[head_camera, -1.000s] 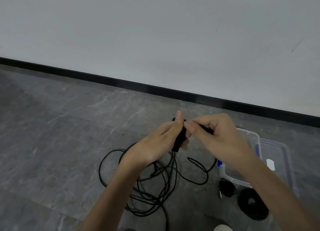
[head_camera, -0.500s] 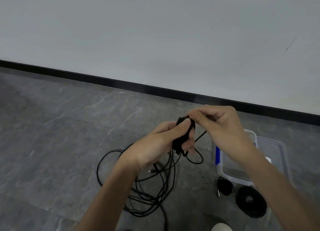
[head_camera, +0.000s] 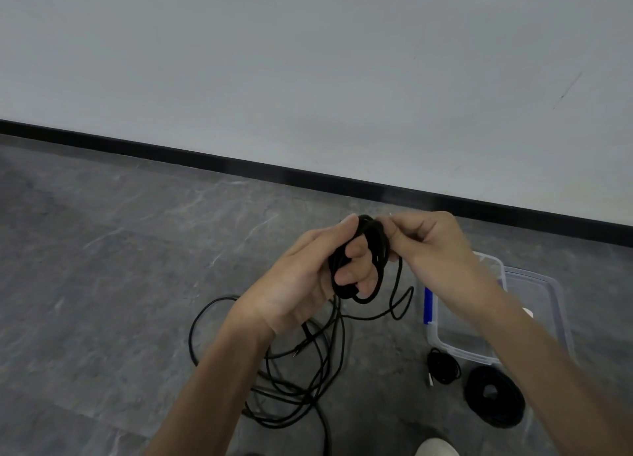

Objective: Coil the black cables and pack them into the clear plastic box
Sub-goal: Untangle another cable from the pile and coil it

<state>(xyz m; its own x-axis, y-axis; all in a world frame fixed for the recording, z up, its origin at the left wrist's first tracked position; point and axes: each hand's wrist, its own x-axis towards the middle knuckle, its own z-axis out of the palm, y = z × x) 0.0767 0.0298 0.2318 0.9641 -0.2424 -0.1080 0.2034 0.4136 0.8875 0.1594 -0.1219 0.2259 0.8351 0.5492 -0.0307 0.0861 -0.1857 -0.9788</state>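
Above grey stone floor (head_camera: 102,250), the left hand (head_camera: 301,281) grips a thin black coiled cable (head_camera: 371,260); the right hand (head_camera: 431,246) pinches its top loops.

I see left hand (head_camera: 301,284) and right hand (head_camera: 435,246), both bare. Left forearm (head_camera: 219,387) and right forearm (head_camera: 548,370) bare too, skin right down to bottom edge of my feed. Left thumbnail (head_camera: 350,220) short, detail blurred. Only worn item I can make out: pale rounded shoe toe (head_camera: 436,447), just beside right forearm, on side facing left forearm.
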